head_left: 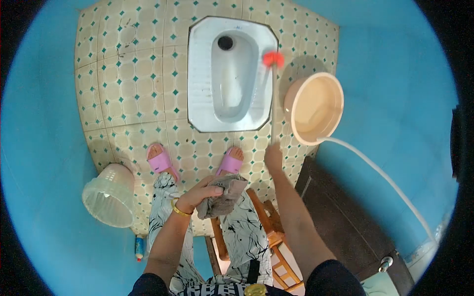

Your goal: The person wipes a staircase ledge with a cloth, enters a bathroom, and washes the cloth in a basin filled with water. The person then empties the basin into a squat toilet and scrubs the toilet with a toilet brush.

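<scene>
My left hand (198, 192) is closed round a folded greyish-brown cloth (224, 198), held over my lap. Lower right of the squat toilet, my right hand (273, 158) grips the long pale handle of a toilet brush (274, 106). The brush's red head, slightly blurred, is over the right rim of the white squat toilet (200, 79); whether it touches the rim I cannot tell. A dark drain hole shows at the toilet's far end.
A peach basin (291, 98) holding water stands right of the toilet, with a white hose (377, 170) running into it. On the left is a lined waste bin (123, 182), near a blue bottle (139, 246). A brown door (340, 222) lies lower right; blue walls enclose the tiled floor.
</scene>
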The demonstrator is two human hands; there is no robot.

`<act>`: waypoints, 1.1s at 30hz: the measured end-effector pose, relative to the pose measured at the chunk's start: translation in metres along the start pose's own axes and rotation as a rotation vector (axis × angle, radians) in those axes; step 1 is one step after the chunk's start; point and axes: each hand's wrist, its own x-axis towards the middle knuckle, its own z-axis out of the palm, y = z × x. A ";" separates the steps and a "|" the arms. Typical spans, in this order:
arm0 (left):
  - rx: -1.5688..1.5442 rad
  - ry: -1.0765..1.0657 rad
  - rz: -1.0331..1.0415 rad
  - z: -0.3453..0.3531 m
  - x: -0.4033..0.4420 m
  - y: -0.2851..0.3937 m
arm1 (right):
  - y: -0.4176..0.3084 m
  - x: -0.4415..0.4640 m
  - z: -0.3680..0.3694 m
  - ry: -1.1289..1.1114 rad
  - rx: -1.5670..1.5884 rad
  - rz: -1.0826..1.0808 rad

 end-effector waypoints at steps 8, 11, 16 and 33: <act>-0.063 -0.014 0.086 0.001 -0.006 0.003 | -0.002 0.005 -0.006 0.012 -0.026 -0.087; -0.107 -0.017 0.107 -0.005 -0.007 -0.005 | -0.081 0.074 -0.029 0.006 0.018 -0.170; -0.151 0.016 0.086 0.002 -0.008 -0.004 | -0.148 0.078 -0.021 0.020 0.183 0.050; -0.133 -0.022 0.192 -0.004 -0.027 -0.001 | -0.213 0.065 0.018 0.006 0.398 -0.090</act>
